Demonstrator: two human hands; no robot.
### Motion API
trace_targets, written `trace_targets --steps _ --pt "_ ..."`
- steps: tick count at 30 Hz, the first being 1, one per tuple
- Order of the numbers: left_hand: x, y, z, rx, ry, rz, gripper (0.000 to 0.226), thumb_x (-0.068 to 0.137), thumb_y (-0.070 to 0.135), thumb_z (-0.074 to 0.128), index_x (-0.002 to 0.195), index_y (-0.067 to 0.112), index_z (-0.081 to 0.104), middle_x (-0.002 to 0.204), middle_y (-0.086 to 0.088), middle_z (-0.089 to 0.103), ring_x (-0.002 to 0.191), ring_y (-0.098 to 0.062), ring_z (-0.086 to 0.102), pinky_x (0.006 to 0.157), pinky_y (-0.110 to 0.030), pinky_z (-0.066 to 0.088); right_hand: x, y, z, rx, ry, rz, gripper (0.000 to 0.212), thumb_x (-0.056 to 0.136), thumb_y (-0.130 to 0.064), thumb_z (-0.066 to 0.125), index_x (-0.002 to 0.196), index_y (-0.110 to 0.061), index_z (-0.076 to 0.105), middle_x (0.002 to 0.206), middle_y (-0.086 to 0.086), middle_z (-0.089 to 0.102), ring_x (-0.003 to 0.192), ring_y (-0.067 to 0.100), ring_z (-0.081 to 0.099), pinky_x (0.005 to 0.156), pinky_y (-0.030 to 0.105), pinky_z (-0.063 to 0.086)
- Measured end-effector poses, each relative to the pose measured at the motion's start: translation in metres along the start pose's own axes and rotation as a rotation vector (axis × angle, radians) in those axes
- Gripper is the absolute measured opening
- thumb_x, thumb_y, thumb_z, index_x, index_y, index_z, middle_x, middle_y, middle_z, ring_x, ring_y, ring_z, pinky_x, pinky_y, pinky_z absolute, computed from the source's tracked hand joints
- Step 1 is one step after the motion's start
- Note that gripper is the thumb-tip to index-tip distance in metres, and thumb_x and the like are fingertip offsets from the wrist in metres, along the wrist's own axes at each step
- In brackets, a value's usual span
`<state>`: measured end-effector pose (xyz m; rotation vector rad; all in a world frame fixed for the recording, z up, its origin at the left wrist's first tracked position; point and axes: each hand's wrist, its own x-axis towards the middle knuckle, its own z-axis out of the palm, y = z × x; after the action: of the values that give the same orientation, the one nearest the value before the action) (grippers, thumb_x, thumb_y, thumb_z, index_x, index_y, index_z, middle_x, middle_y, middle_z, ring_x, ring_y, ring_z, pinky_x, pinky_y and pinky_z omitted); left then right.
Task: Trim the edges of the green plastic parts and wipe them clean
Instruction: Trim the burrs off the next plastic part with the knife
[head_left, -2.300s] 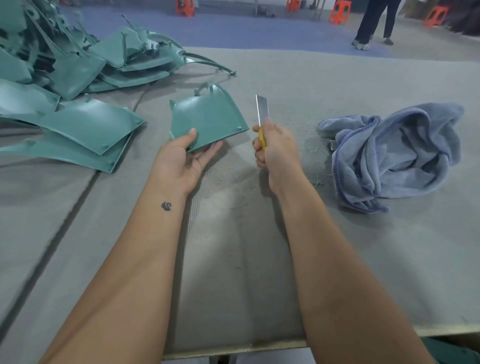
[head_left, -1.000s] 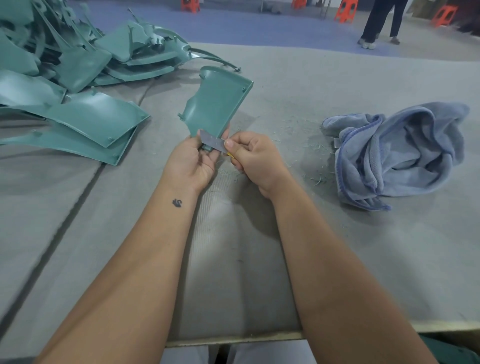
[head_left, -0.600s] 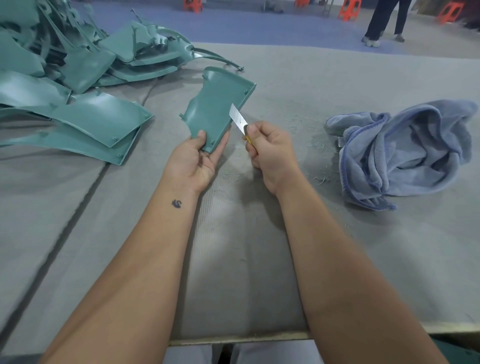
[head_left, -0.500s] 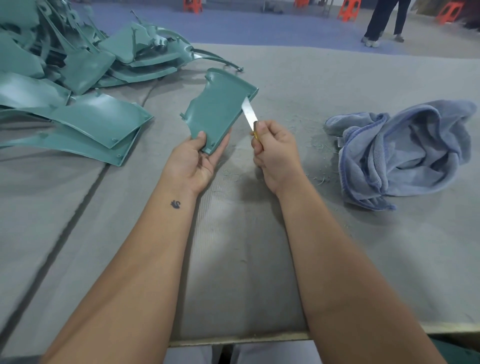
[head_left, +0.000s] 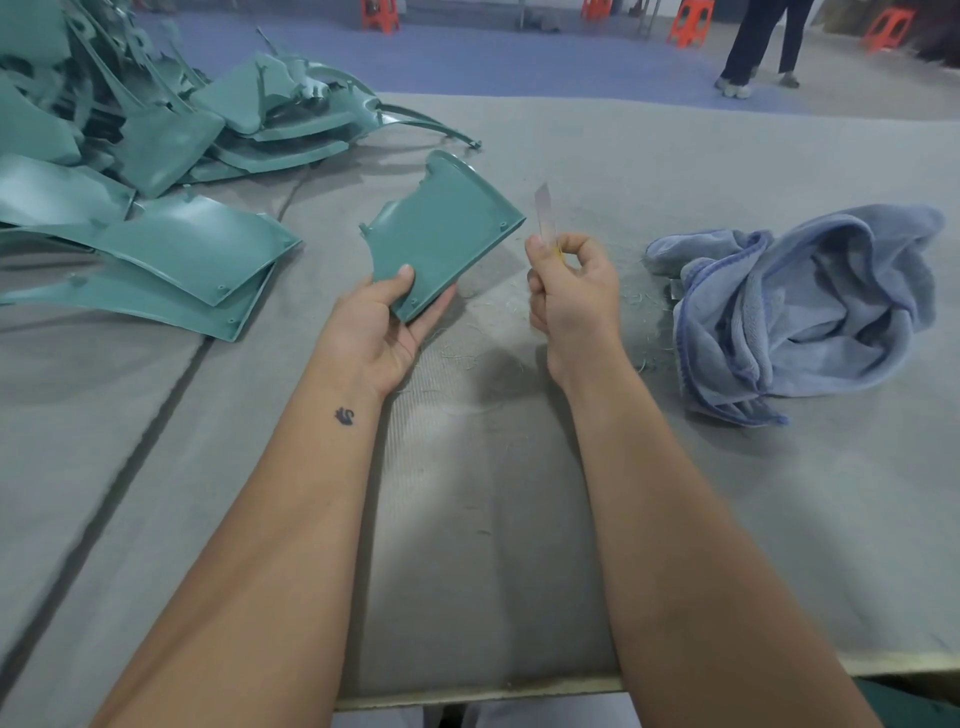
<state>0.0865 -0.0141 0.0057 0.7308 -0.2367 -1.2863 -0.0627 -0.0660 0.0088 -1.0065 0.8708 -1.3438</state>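
My left hand (head_left: 382, 325) grips the near corner of a green plastic part (head_left: 441, 236), thumb on top, holding it tilted above the table. My right hand (head_left: 569, 291) holds a utility knife blade (head_left: 545, 213) with a yellow handle, the blade pointing up and standing just right of the part's right edge, apart from it. A crumpled blue towel (head_left: 810, 306) lies on the table to the right.
A heap of green plastic parts (head_left: 130, 135) fills the far left, with two flat ones (head_left: 182, 260) stacked nearer. The grey felt table (head_left: 467, 519) has thin green shavings (head_left: 462, 358) near my hands. A person's legs (head_left: 761, 47) and orange stools stand far behind.
The blade was drawn along the part's right edge from the near end to the far corner and has now come off it to the right. My left hand kept hold of the part.
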Motion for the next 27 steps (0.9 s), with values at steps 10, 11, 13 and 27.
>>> trace_targets --steps 10,11,13,27 --pt "0.003 -0.002 0.000 -0.023 0.027 0.007 0.012 0.097 -0.003 0.047 0.101 -0.002 0.058 0.077 -0.014 0.074 0.070 -0.025 0.073 0.057 -0.031 0.058 0.003 0.008 -0.001 -0.188 -0.076 -0.099 0.031 0.102 -0.029 0.039 0.084 -0.023 0.063 0.061 -0.003 0.054 0.046 0.009 0.043 0.044 0.021 0.036" --pt "0.003 -0.002 0.000 -0.023 0.028 0.008 0.012 0.097 -0.003 0.047 0.102 -0.002 0.058 0.079 -0.014 0.074 0.070 -0.025 0.073 0.057 -0.031 0.058 0.003 0.009 -0.001 -0.182 -0.100 -0.102 0.031 0.102 -0.029 0.040 0.082 -0.022 0.063 0.059 -0.002 0.051 0.046 0.008 0.040 0.043 0.020 0.033" --pt "0.003 -0.003 0.000 -0.016 0.030 0.007 0.014 0.098 -0.003 0.046 0.103 -0.001 0.058 0.087 -0.015 0.072 0.072 -0.025 0.073 0.057 -0.030 0.058 0.005 0.012 -0.001 -0.201 -0.125 -0.117 0.032 0.102 -0.026 0.041 0.078 -0.020 0.061 0.054 -0.001 0.042 0.045 0.006 0.035 0.042 0.017 0.029" --pt "0.000 -0.002 0.001 0.026 0.014 0.008 0.015 0.099 -0.002 0.043 0.100 0.000 0.058 0.092 -0.015 0.070 0.079 -0.026 0.070 0.056 -0.028 0.058 0.007 0.015 -0.008 -0.199 -0.206 -0.084 0.035 0.102 -0.023 0.042 0.068 -0.019 0.052 0.044 -0.009 0.031 0.039 0.004 0.022 0.038 0.016 0.020"
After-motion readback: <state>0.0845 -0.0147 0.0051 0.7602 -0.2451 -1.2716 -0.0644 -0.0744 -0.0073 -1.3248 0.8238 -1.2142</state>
